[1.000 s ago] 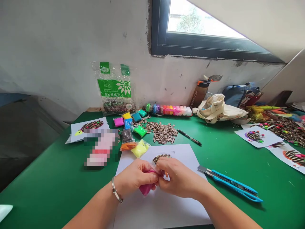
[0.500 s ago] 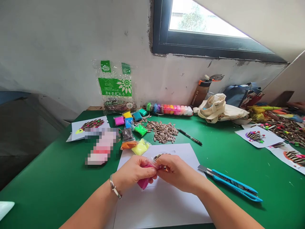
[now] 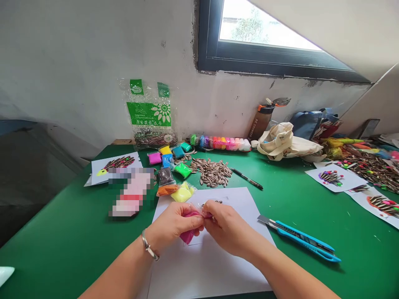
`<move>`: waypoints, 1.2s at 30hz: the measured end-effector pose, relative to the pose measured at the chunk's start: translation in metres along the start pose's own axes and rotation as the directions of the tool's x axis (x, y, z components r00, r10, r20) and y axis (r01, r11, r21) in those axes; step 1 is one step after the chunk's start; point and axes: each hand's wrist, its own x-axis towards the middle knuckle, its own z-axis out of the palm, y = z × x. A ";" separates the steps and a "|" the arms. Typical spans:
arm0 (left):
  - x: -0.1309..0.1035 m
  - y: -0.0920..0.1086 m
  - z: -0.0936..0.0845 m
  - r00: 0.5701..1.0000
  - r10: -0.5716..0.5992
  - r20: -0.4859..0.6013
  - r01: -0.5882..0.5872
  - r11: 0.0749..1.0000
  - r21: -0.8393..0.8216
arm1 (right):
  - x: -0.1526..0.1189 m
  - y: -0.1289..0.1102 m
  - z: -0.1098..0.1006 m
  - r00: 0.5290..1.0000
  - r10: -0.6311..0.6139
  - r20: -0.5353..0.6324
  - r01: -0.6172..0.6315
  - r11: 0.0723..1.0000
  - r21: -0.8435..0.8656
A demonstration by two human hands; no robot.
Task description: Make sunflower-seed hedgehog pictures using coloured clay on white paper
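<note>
Pouch (image 3: pixel 187 236) of pink clay is held over the middle of the paper (image 3: pixel 212 274), at the near side of the desk (image 3: pixel 71 232). The left hand (image 3: pixel 173 224) pinches its filled part between thumb and fingers, and the right hand (image 3: pixel 229 228) is closed on its clear end; the fingertips of both meet there. The left wrist wears a bracelet (image 3: pixel 149 246).

Just beyond the hands, a few seeds show on the paper, partly hidden. A yellow packet (image 3: pixel 183 193) lies at its far left corner, touching an orange packet (image 3: pixel 167 190). Farther off are a seed pile (image 3: pixel 215 172) and, to its right, a pen (image 3: pixel 247 179). At right, a blue knife (image 3: pixel 307 243) lies with its blade out, its tip by the paper's edge.
</note>
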 end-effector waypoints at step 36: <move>0.001 0.002 -0.010 0.957 0.110 -0.268 -0.097 0.993 0.060 | 0.010 0.025 -0.041 0.973 0.189 0.135 -0.213 0.489 0.846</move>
